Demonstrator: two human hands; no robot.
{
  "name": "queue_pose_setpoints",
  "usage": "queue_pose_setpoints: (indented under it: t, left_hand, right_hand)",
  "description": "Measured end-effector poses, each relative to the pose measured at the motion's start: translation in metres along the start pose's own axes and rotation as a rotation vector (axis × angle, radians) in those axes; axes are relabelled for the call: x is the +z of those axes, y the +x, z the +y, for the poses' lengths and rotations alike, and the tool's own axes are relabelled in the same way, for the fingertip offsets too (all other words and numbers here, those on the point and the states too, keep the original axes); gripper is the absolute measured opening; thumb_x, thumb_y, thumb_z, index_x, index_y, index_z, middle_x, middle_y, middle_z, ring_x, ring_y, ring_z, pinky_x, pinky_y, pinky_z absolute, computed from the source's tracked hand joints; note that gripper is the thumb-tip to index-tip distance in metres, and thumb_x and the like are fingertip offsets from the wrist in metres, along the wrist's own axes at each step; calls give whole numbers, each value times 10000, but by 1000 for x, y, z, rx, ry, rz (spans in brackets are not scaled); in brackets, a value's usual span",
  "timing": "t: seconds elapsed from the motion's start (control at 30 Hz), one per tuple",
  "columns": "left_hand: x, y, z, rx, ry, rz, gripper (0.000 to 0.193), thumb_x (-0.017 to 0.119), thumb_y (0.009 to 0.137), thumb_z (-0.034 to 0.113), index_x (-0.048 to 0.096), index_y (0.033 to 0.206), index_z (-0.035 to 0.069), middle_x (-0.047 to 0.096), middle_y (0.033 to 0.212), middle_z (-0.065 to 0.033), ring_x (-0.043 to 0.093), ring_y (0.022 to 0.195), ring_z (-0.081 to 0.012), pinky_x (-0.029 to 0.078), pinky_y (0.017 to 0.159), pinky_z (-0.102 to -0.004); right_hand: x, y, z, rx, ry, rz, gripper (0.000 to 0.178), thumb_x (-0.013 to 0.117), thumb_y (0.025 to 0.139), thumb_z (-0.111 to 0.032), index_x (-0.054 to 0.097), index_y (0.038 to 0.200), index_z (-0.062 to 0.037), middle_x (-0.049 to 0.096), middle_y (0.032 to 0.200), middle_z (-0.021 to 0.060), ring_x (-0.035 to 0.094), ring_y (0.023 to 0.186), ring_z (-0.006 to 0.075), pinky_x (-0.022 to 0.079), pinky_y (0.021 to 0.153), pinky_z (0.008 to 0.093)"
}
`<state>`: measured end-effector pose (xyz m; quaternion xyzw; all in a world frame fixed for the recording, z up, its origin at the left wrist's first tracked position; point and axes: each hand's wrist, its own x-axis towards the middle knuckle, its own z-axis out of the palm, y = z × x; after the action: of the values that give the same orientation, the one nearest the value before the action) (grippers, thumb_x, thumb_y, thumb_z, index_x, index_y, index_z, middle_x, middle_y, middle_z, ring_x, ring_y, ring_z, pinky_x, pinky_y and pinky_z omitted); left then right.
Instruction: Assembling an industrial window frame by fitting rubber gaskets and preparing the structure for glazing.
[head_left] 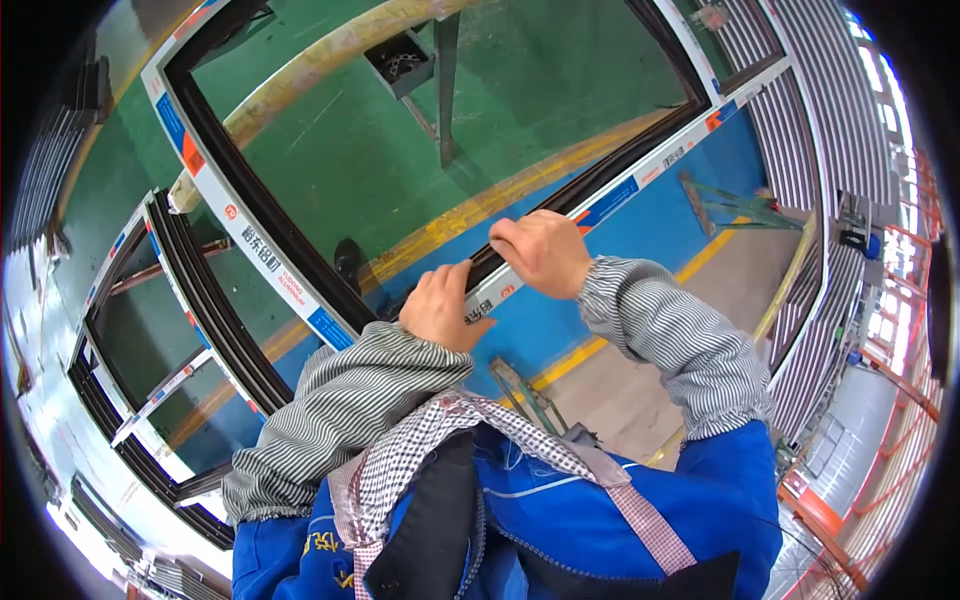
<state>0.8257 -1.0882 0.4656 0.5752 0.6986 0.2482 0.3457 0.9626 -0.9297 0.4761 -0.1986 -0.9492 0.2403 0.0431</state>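
Observation:
A large window frame [250,230] with a dark inner profile and white protective film lies in front of me. My left hand [435,308] rests on the near rail close to the frame's corner, fingers pressed along the dark groove. My right hand [540,250] sits just to the right on the same rail [640,170], fingers curled over its inner edge and pinching the dark strip [484,266] there. Both forearms wear striped sleeve covers over blue work clothes.
A second window frame [170,330] lies to the left. Under the frame are a green floor with yellow lines, a metal stand [445,90] and a small box [400,62]. Stacked profiles [830,150] fill the right side, with orange racks [830,520] at lower right.

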Motion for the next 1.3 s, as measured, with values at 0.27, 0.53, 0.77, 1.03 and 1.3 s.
queue_pose_setpoints:
  t: [0.27, 0.53, 0.77, 1.03, 1.3]
  left_hand:
    - [-1, 0, -5, 243, 171, 63, 664, 793, 631, 199, 537, 1198, -31, 613, 1061, -135, 596, 992, -287, 485, 878, -382]
    - [-9, -10, -3, 214, 89, 118, 575, 780, 630, 164, 596, 1167, 72, 570, 1040, -74, 566, 948, -250, 469, 809, -366]
    - [0, 3, -6, 306, 73, 169, 488, 729, 579, 105, 610, 1049, 45, 548, 931, -64, 556, 879, -245, 472, 754, -356]
    - [-7, -20, -6, 239, 85, 146, 554, 777, 581, 134, 611, 1104, 62, 572, 967, -62, 567, 902, -246, 486, 778, -347]
    - [-6, -45, -21, 194, 158, 233, 458, 732, 587, 106, 624, 1031, 73, 543, 909, -49, 567, 820, -233, 506, 702, -348]
  right_hand:
    - [-1, 2, -4, -154, -45, -77, 103, 640, 848, -155, 584, 822, -72, 598, 708, 60, 605, 675, 255, 475, 665, 367]
    - [4, -9, -12, -217, -15, 58, 110, 655, 807, -162, 596, 799, -70, 580, 832, 62, 585, 781, 254, 472, 711, 380]
    - [1, -3, -10, -302, -106, 19, 199, 675, 787, -198, 537, 704, -81, 516, 762, 61, 543, 722, 247, 442, 644, 368]
    - [9, -11, -14, -312, -151, 10, 214, 695, 754, -213, 530, 714, -83, 517, 783, 68, 544, 744, 255, 442, 713, 377]
    - [41, -8, -64, -206, -74, 143, 169, 677, 768, -168, 540, 720, -80, 522, 788, 66, 541, 738, 246, 440, 644, 372]
